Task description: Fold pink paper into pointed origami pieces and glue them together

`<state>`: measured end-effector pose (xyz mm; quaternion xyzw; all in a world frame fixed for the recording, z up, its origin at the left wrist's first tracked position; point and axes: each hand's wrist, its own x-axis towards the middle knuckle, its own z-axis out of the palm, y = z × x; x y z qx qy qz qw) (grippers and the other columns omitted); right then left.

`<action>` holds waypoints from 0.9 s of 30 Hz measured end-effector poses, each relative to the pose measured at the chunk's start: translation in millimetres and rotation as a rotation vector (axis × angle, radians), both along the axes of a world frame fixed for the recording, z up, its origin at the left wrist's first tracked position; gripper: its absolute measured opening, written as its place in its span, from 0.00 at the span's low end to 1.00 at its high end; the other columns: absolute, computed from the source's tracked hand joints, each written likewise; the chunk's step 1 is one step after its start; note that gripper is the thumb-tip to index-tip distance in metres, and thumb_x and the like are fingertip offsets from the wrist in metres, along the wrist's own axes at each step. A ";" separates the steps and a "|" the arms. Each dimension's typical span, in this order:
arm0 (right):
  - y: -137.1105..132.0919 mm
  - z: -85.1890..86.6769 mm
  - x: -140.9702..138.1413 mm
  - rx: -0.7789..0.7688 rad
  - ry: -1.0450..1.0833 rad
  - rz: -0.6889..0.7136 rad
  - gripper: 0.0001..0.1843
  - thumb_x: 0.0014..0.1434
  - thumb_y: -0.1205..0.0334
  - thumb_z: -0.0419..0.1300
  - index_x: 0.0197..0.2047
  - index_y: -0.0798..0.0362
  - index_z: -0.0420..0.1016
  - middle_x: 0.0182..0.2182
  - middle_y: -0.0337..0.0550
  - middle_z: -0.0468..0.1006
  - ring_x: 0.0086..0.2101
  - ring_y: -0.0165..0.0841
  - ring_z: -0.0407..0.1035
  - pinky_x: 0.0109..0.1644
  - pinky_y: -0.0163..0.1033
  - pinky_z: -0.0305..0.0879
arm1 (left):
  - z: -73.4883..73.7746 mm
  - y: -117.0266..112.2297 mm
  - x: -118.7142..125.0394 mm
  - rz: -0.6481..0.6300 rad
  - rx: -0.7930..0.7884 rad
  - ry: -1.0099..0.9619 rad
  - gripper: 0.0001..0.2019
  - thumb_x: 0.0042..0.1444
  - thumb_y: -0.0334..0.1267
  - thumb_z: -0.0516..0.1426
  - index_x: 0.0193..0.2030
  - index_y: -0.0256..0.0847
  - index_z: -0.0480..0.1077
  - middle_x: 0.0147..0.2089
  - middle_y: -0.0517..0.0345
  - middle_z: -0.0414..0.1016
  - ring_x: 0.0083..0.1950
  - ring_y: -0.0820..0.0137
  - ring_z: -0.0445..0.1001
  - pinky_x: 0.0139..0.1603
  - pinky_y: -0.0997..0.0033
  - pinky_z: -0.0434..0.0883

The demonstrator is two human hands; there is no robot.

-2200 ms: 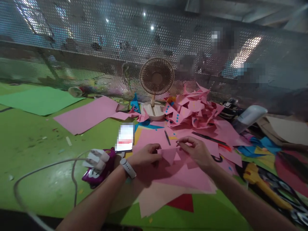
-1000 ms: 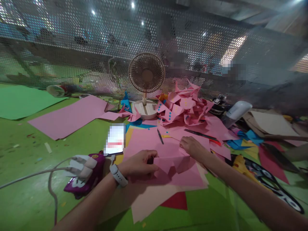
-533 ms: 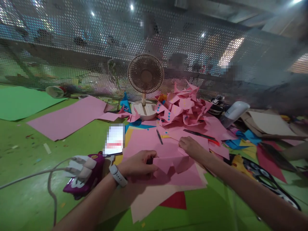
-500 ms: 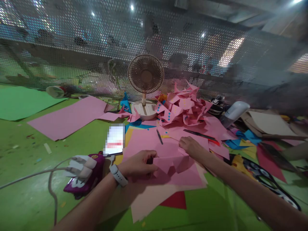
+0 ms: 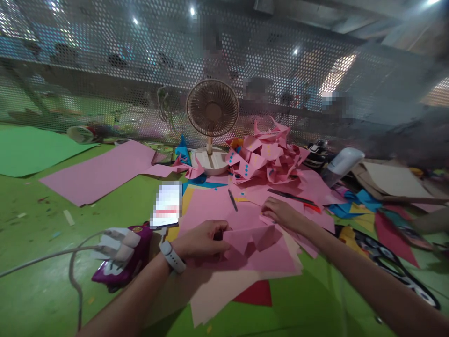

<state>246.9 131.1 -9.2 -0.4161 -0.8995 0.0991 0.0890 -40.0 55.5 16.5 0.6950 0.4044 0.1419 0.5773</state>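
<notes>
My left hand (image 5: 201,239), a white watch on its wrist, is closed in a pinch on the left edge of a folded pink paper piece (image 5: 249,238) that stands up from a stack of pink sheets (image 5: 266,262). My right hand (image 5: 282,213) lies further back and to the right, fingers curled down onto loose pink paper (image 5: 315,220) beside the fold. What, if anything, its fingers grip is hidden. A dark pen (image 5: 232,199) lies just beyond both hands.
A small desk fan (image 5: 212,122) stands at the back beside a heap of folded pink paper shapes (image 5: 266,157). A phone (image 5: 167,205) and a purple device with a white cable (image 5: 121,252) lie left. Scissors (image 5: 291,197), coloured scraps and a large pink sheet (image 5: 98,172) cover the green table.
My right hand has left the fold and moved back and right onto the loose paper. My left hand has kept its pinch on the folded piece. The view swung slightly right.
</notes>
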 end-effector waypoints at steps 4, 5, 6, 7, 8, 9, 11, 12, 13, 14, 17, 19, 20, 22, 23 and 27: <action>5.1 -3.3 2.6 -0.052 0.044 -0.019 0.08 0.57 0.69 0.53 0.31 0.55 0.72 0.32 0.42 0.71 0.33 0.31 0.67 0.40 0.35 0.60 | -1.3 0.8 -0.3 -0.004 0.012 0.010 0.08 0.47 0.35 0.54 0.36 0.38 0.65 0.28 0.59 0.71 0.26 0.73 0.69 0.24 0.77 0.63; 5.3 -3.1 2.8 -0.061 0.055 -0.024 0.07 0.57 0.69 0.53 0.32 0.55 0.72 0.31 0.42 0.71 0.33 0.31 0.67 0.40 0.35 0.60 | -1.3 0.8 -0.3 -0.004 0.018 0.017 0.08 0.47 0.35 0.54 0.36 0.38 0.65 0.28 0.59 0.71 0.26 0.73 0.69 0.24 0.77 0.63; 5.1 -2.4 2.7 -0.069 0.068 -0.026 0.07 0.57 0.68 0.53 0.32 0.55 0.72 0.32 0.43 0.71 0.33 0.31 0.67 0.40 0.35 0.60 | -1.1 0.8 -0.3 -0.003 0.024 0.025 0.08 0.47 0.36 0.54 0.35 0.38 0.65 0.28 0.60 0.71 0.26 0.73 0.68 0.24 0.77 0.63; 4.5 -1.4 2.3 -0.078 0.081 -0.025 0.06 0.57 0.68 0.54 0.33 0.55 0.72 0.33 0.43 0.71 0.34 0.31 0.67 0.39 0.35 0.60 | -0.9 0.8 -0.3 -0.003 0.029 0.033 0.08 0.47 0.36 0.54 0.35 0.38 0.65 0.28 0.60 0.71 0.26 0.73 0.68 0.23 0.78 0.62; 3.7 -0.2 1.9 -0.087 0.093 -0.021 0.06 0.57 0.67 0.54 0.35 0.55 0.72 0.34 0.43 0.72 0.34 0.32 0.67 0.39 0.35 0.60 | -0.6 0.8 -0.3 -0.002 0.031 0.039 0.08 0.47 0.36 0.54 0.35 0.38 0.65 0.27 0.60 0.70 0.26 0.73 0.68 0.23 0.78 0.62; 2.9 1.1 1.3 -0.097 0.105 -0.014 0.06 0.57 0.67 0.54 0.36 0.55 0.72 0.35 0.43 0.72 0.35 0.32 0.67 0.40 0.35 0.60 | -0.3 0.7 -0.3 -0.002 0.032 0.040 0.08 0.47 0.36 0.54 0.35 0.38 0.65 0.27 0.60 0.70 0.25 0.73 0.68 0.22 0.78 0.61; 1.6 2.9 0.3 -0.119 0.125 0.001 0.06 0.57 0.66 0.54 0.36 0.54 0.72 0.35 0.43 0.72 0.35 0.31 0.67 0.40 0.34 0.61 | 0.5 0.7 -0.2 -0.001 0.027 0.029 0.08 0.46 0.36 0.55 0.34 0.38 0.65 0.27 0.60 0.70 0.25 0.74 0.68 0.22 0.78 0.61; 1.3 3.3 -0.1 -0.128 0.134 0.005 0.06 0.57 0.67 0.54 0.36 0.54 0.72 0.34 0.42 0.72 0.35 0.31 0.67 0.39 0.34 0.61 | 0.9 0.6 -0.1 -0.003 0.018 0.021 0.08 0.46 0.35 0.55 0.34 0.38 0.65 0.27 0.60 0.70 0.25 0.74 0.68 0.22 0.78 0.61; 1.2 3.1 -0.3 -0.135 0.143 0.006 0.06 0.57 0.67 0.54 0.35 0.54 0.72 0.34 0.42 0.72 0.34 0.31 0.67 0.39 0.34 0.61 | 1.3 0.6 0.0 -0.003 0.006 0.018 0.08 0.46 0.35 0.54 0.35 0.38 0.65 0.27 0.60 0.70 0.25 0.74 0.68 0.22 0.78 0.61; 1.1 2.5 -0.2 -0.139 0.152 0.003 0.06 0.57 0.67 0.54 0.34 0.54 0.72 0.33 0.42 0.72 0.34 0.31 0.67 0.39 0.34 0.61 | 1.7 0.4 0.1 0.000 -0.003 0.018 0.08 0.46 0.36 0.54 0.35 0.38 0.65 0.27 0.60 0.71 0.25 0.74 0.68 0.22 0.79 0.61; 1.4 -1.6 0.8 -0.146 0.173 -0.016 0.06 0.56 0.68 0.54 0.32 0.54 0.72 0.31 0.42 0.72 0.33 0.31 0.67 0.38 0.34 0.61 | 2.7 -0.3 0.8 0.015 -0.010 0.022 0.08 0.46 0.36 0.55 0.34 0.37 0.65 0.26 0.61 0.70 0.24 0.74 0.67 0.20 0.79 0.60; 1.2 -4.7 1.8 -0.143 0.184 -0.034 0.06 0.56 0.67 0.55 0.31 0.53 0.72 0.31 0.42 0.72 0.32 0.31 0.67 0.38 0.35 0.60 | 3.4 -0.9 1.3 0.018 -0.019 0.005 0.09 0.46 0.36 0.55 0.35 0.37 0.65 0.26 0.62 0.69 0.24 0.75 0.66 0.20 0.79 0.60; 1.0 -5.9 2.2 -0.139 0.190 -0.044 0.06 0.56 0.67 0.55 0.31 0.53 0.72 0.31 0.42 0.72 0.32 0.32 0.67 0.38 0.35 0.60 | 3.7 -1.1 1.5 0.017 -0.028 -0.007 0.09 0.46 0.36 0.55 0.35 0.37 0.65 0.26 0.61 0.70 0.24 0.75 0.66 0.21 0.79 0.60; 0.6 -7.6 2.9 -0.128 0.205 -0.060 0.06 0.56 0.66 0.55 0.32 0.53 0.72 0.32 0.43 0.73 0.33 0.32 0.67 0.38 0.36 0.60 | 3.9 -1.2 1.7 0.019 -0.043 -0.022 0.09 0.45 0.36 0.55 0.35 0.37 0.65 0.27 0.61 0.70 0.24 0.75 0.67 0.22 0.79 0.62; 0.4 -8.0 3.1 -0.123 0.213 -0.065 0.05 0.56 0.65 0.54 0.33 0.53 0.72 0.32 0.44 0.73 0.33 0.32 0.67 0.38 0.36 0.60 | 3.7 -1.1 1.6 0.021 -0.041 -0.022 0.09 0.45 0.36 0.55 0.35 0.37 0.65 0.27 0.61 0.70 0.25 0.75 0.67 0.22 0.79 0.62; -0.4 -8.8 2.8 -0.119 0.230 -0.055 0.06 0.57 0.63 0.54 0.36 0.52 0.72 0.34 0.44 0.73 0.34 0.33 0.67 0.39 0.37 0.61 | 2.1 -0.4 0.7 0.015 -0.019 -0.002 0.08 0.46 0.35 0.55 0.35 0.37 0.66 0.26 0.61 0.70 0.23 0.75 0.67 0.21 0.79 0.60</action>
